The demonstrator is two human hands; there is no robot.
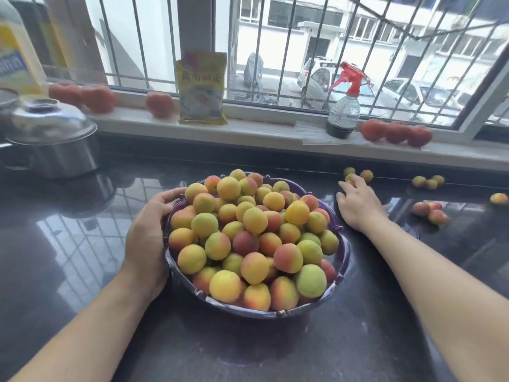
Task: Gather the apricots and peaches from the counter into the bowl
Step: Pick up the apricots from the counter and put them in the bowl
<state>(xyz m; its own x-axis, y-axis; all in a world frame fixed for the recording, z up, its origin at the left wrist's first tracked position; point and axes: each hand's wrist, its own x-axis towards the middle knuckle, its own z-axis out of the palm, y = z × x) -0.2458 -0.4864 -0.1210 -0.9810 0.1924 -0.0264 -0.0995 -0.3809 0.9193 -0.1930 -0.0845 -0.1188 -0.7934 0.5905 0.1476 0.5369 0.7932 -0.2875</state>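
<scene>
A purple bowl (275, 312) heaped with yellow, green and red apricots and peaches stands on the dark counter in front of me. My left hand (148, 232) holds the bowl's left rim, fingers curled over its edge. My right hand (358, 202) lies to the right of the bowl with fingers stretched toward three loose fruits (358, 175) near the back edge; its fingertips reach the nearest one. Another group of three fruits (428, 181) lies further right, three reddish ones (429, 210) sit nearer, and a single fruit (498, 198) is at the far right.
A steel pot with lid (49, 139) stands at the left. On the windowsill are tomatoes (396, 132), more tomatoes (82, 96), a yellow packet (202, 89) and a spray bottle (343, 106). A large bottle (16, 51) stands far left.
</scene>
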